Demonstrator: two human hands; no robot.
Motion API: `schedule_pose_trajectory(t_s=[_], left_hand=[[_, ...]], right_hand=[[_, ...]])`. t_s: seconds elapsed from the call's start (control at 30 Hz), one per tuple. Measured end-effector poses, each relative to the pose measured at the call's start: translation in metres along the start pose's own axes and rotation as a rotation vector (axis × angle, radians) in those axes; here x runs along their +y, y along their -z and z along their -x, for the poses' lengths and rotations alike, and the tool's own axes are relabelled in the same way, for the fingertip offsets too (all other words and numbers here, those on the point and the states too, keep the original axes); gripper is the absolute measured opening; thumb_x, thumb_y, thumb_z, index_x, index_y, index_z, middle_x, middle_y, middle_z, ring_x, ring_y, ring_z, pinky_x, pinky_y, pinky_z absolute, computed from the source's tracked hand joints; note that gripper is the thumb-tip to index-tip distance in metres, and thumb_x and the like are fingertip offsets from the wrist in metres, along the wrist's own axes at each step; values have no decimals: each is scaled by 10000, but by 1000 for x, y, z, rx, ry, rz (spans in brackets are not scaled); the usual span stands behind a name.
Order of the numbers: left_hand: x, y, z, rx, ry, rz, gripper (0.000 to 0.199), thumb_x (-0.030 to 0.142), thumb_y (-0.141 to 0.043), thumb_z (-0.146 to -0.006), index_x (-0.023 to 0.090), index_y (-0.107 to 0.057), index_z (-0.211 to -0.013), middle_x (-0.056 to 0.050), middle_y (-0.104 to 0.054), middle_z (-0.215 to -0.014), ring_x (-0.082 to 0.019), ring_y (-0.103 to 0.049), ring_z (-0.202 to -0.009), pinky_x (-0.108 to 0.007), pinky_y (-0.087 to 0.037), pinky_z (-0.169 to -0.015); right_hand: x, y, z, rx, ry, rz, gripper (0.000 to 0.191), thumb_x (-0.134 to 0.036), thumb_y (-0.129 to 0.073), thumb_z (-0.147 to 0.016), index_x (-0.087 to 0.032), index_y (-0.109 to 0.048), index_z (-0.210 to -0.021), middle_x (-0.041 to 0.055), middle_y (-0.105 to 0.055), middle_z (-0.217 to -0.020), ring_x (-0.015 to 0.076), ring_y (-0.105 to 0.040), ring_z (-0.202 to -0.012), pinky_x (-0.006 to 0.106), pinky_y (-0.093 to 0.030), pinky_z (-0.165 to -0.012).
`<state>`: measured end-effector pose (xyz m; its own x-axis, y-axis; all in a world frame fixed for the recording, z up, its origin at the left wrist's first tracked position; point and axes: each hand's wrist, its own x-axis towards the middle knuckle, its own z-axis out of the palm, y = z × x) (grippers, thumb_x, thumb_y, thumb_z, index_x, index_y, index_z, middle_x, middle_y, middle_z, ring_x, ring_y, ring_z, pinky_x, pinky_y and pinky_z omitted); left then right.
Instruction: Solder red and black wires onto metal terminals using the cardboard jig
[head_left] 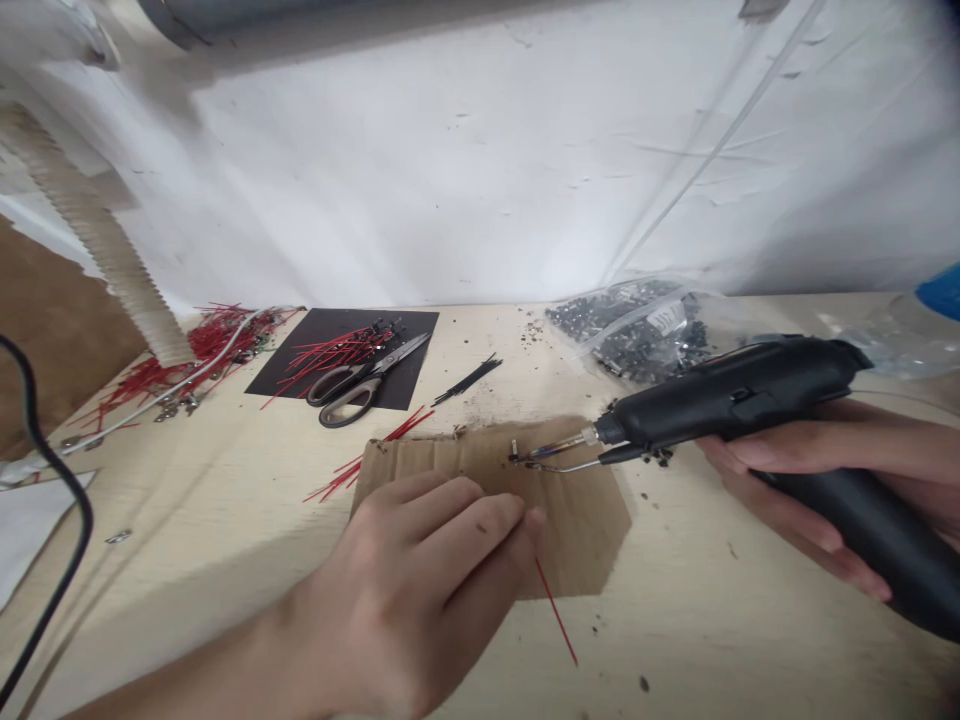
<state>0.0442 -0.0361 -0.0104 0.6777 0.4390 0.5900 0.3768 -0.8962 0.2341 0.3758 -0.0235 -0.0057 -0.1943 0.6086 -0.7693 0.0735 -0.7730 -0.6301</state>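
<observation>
My left hand (442, 560) is closed in a pinch over a piece of brown cardboard (592, 520). A thin red wire (556, 612) sticks out below its fingertips; the wire's other end is hidden by the fingers. My right hand (817, 480) is wrapped round a black soldering gun (735, 395) with a solder feed tube (574, 467) under its tip. That tip reaches a small dark metal component (514, 453) on the cardboard, just beyond my left fingertips. Whether the wire touches the component, I cannot tell.
Scissors (352, 395) and red wires lie on a black sheet (277, 370). Further left is a pile of red wires (217, 345). Short black tubes (469, 378) lie behind the cardboard. A clear bag of small parts (645, 325) sits by the wall. A black cable (79, 490) hangs at left.
</observation>
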Motion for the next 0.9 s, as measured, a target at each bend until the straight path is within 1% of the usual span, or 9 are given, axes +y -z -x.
schedule_pose_trajectory(t_s=[0.07,0.23,0.4,0.5,0.6,0.7,0.9], left_hand=[[0,0,0,2,-3,-4,160,39,-580,-1032,103,-724,-1061,-68,-776,-864,-185,-746,-753,-293,-612,-641],[0,0,1,-3,15,16,157,49,-580,-1034,98,-723,-1078,-68,-768,-848,-176,-736,-722,-281,-614,-630],[0,0,0,-2,17,8,185,52,-561,-1039,121,-724,-1094,-66,-772,-851,-170,-734,-703,-274,-617,-618],[0,-1,1,-1,29,10,189,59,-561,-1041,126,-725,-1107,-66,-775,-859,-170,-734,-696,-275,-622,-617],[1,-1,1,2,43,22,185,52,-569,-1037,122,-726,-1105,-66,-776,-862,-170,-737,-701,-272,-620,-615],[0,-1,0,5,23,22,180,36,-574,-1028,111,-725,-1091,-66,-774,-853,-175,-740,-712,-276,-620,-622],[0,-1,0,5,20,19,165,36,-585,-1025,106,-724,-1081,-66,-771,-842,-174,-736,-708,-277,-612,-623]], right_hand=[[0,0,-1,10,-13,-8,454,-618,-922,-591,-221,-707,-546,10,-577,-422,136,-535,-299,205,-443,-282],[-1,0,-1,30,-13,12,463,-626,-909,-593,-224,-682,-551,5,-586,-430,136,-512,-308,221,-450,-287],[-1,0,1,5,-12,14,479,-624,-905,-617,-210,-675,-542,7,-587,-438,129,-516,-310,214,-443,-296],[-1,0,1,19,-10,11,474,-619,-912,-605,-211,-679,-545,9,-580,-432,140,-525,-311,222,-441,-294],[-1,0,1,14,-6,14,490,-620,-908,-618,-206,-668,-512,9,-576,-431,131,-523,-311,217,-444,-299],[-2,-1,1,-4,-3,11,516,-629,-910,-611,-200,-657,-479,11,-567,-422,127,-523,-308,210,-443,-299],[-1,0,2,4,-11,-4,477,-612,-917,-611,-209,-675,-526,7,-576,-432,126,-521,-309,205,-435,-291]])
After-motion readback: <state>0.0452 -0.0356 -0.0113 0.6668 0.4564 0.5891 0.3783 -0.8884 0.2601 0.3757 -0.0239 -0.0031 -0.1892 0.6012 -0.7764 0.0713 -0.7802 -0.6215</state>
